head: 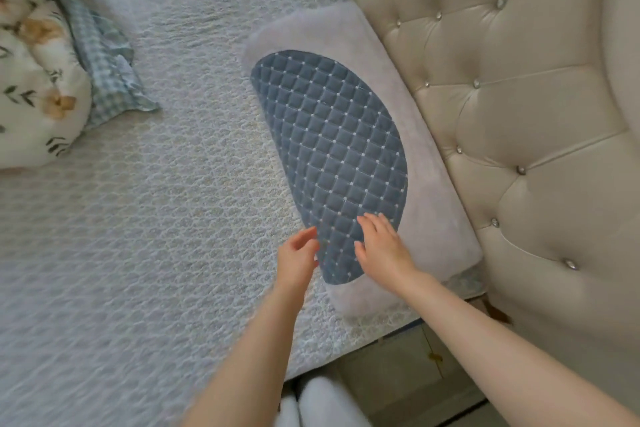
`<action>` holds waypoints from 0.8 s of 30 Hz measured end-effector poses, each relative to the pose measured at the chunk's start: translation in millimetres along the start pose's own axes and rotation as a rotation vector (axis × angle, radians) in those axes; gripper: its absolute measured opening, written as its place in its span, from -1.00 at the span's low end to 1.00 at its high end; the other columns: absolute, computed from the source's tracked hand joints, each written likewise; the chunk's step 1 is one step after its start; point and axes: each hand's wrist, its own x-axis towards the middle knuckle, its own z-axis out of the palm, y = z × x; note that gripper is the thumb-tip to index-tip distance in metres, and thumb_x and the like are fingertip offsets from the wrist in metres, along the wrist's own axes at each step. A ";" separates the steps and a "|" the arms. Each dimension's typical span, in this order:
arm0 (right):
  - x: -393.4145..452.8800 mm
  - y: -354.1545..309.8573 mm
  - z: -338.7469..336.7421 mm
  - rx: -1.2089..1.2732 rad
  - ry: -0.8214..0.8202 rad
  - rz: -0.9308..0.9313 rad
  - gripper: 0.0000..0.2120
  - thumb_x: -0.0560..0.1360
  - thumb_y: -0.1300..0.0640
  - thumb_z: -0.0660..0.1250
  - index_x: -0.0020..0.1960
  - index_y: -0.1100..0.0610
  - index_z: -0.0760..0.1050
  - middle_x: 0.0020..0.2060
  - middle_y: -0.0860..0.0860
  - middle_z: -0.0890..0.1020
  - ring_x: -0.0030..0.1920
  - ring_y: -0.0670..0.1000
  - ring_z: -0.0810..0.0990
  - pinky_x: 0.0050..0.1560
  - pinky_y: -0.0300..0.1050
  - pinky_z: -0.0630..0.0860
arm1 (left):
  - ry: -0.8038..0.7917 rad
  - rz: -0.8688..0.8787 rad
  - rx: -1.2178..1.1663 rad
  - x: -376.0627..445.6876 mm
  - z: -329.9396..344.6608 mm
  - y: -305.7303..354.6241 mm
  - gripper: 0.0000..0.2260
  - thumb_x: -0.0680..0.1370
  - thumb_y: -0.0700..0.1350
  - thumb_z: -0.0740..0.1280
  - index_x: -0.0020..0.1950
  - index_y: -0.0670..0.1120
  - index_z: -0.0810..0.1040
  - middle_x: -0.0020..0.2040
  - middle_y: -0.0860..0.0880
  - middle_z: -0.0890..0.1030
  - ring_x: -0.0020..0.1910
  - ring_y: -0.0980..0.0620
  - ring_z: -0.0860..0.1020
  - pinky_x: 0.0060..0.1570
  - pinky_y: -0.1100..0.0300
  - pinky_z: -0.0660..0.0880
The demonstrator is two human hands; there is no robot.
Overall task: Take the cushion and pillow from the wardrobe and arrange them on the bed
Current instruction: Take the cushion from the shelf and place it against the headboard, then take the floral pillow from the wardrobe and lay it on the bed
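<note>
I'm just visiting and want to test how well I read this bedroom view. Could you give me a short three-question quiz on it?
1. True or false: the grey pillow lies along the tufted headboard.
2. Which hand rests flat on the blue quilted panel? A) left hand B) right hand C) neither
3. Fill in: the floral cushion lies on the bed at the picture's far ____ edge.

Key: 1 true; 2 B, with fingers spread straight while the left hand sits at the panel's edge; 3 left.
</note>
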 end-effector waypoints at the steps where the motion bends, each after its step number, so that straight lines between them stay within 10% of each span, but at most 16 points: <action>1: -10.0 -13.8 2.1 0.014 0.005 -0.032 -0.49 0.63 0.06 0.11 0.54 0.18 0.12 0.53 0.09 0.19 0.54 0.11 0.05 0.52 0.02 0.07 | 0.032 0.037 0.003 -10.8 -13.0 -0.6 -0.74 0.57 -0.28 0.26 0.16 -0.02 0.63 0.12 0.02 0.67 0.03 0.11 0.63 -0.10 0.22 0.53; 8: -79.5 -131.9 30.7 0.042 0.036 -0.255 -0.58 0.62 0.10 0.14 0.45 0.20 0.28 0.38 0.08 0.41 0.40 0.06 0.33 0.39 -0.08 0.24 | 0.176 0.212 0.104 -82.7 -142.9 -38.2 -0.79 0.59 -0.21 0.31 0.18 -0.05 0.62 -0.13 0.14 0.71 -0.08 0.21 0.67 -0.18 0.43 0.51; 14: -153.0 -275.6 78.5 0.047 0.053 -0.530 -0.68 0.59 0.18 0.22 0.32 0.21 0.44 0.21 0.09 0.56 0.25 0.07 0.49 0.26 -0.16 0.34 | 0.354 0.266 0.121 -178.5 -288.5 -95.1 -0.74 0.57 -0.26 0.31 0.17 0.04 0.60 -0.12 0.12 0.71 -0.05 0.15 0.67 0.09 0.09 0.58; 24: -265.1 -469.6 198.4 -0.078 -0.173 -0.831 -0.65 0.63 0.04 0.15 0.38 0.11 0.40 0.29 0.02 0.53 0.31 0.00 0.46 0.29 -0.16 0.35 | 0.832 0.235 -0.109 -349.9 -473.9 -217.1 -0.78 0.61 -0.24 0.31 0.00 0.08 0.63 -0.17 0.07 0.71 -0.10 0.16 0.66 0.02 0.14 0.59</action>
